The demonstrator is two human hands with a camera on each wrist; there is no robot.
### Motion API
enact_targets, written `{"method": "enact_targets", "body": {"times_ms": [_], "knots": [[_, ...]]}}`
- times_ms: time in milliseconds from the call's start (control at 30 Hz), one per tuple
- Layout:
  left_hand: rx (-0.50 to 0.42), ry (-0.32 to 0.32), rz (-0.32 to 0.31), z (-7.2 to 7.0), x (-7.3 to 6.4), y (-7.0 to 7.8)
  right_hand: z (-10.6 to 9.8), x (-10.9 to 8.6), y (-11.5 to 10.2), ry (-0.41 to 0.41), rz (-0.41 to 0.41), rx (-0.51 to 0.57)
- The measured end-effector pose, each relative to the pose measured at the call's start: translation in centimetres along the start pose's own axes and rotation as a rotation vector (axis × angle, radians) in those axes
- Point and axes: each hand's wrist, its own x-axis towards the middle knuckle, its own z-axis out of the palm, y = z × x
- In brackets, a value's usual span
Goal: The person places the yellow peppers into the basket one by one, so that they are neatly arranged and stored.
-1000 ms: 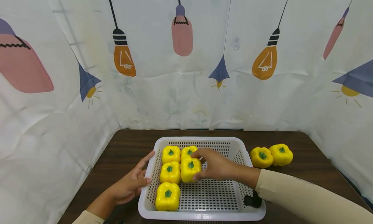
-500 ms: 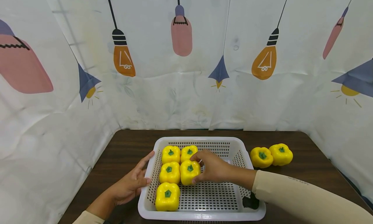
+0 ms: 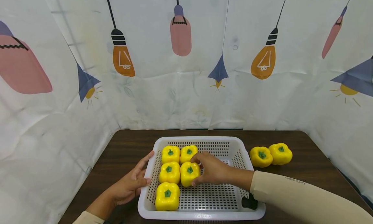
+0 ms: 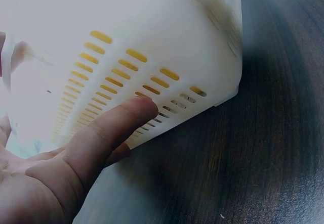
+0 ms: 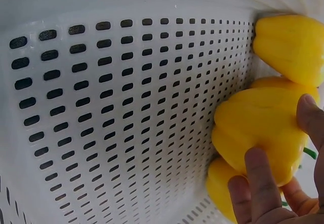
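My right hand (image 3: 212, 168) grips a yellow bell pepper (image 3: 187, 175) inside the white perforated basket (image 3: 201, 215). In the right wrist view, fingers and thumb curve round that bell pepper (image 5: 258, 128), which stands on the basket floor. More yellow peppers sit stem up beside it: one at the back left (image 3: 170, 154), one right behind it (image 3: 186, 153), one to its left (image 3: 169, 173) and one at the front left (image 3: 167, 196). My left hand (image 3: 132, 183) rests against the basket's left side with its fingers extended; the left wrist view shows a fingertip (image 4: 144, 107) on the slotted wall.
Two yellow bell peppers (image 3: 261, 156) lie side by side on the dark wooden table (image 3: 128, 146), right of the basket. A white curtain (image 3: 163, 97) printed with lamps surrounds the table at the back and sides.
The gripped bell pepper has come slightly toward the front of the basket and down, level with the pepper at its left. My right hand moved with it; the left hand has stayed put.
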Motion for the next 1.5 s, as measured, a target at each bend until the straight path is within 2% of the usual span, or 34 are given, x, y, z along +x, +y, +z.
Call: {"method": "enact_targets", "body": {"times_ms": [267, 533, 700, 933, 1200, 1500], "knots": [[0.006, -0.001, 0.001, 0.0, 0.1, 0.0, -0.4, -0.3, -0.2, -0.027, 0.005, 0.011], [0.003, -0.001, -0.005, 0.0, 0.0, -0.1, -1.8, -0.7, -0.5, -0.046, 0.039, 0.020], [0.006, -0.008, -0.002, 0.0, 0.0, 0.0, -3.5, -1.2, -0.6, -0.016, 0.035, 0.036], [0.008, 0.005, -0.018, 0.0, 0.0, 0.0, -6.5, -2.4, -0.4, 0.066, 0.067, -0.008], [0.005, 0.000, -0.026, -0.2, 0.1, -0.2, -9.5, -4.4, 2.0, 0.156, 0.115, -0.044], [0.006, 0.001, -0.027, -0.3, 0.2, -0.1, -12.1, -7.2, 5.3, 0.155, 0.040, 0.013]]}}
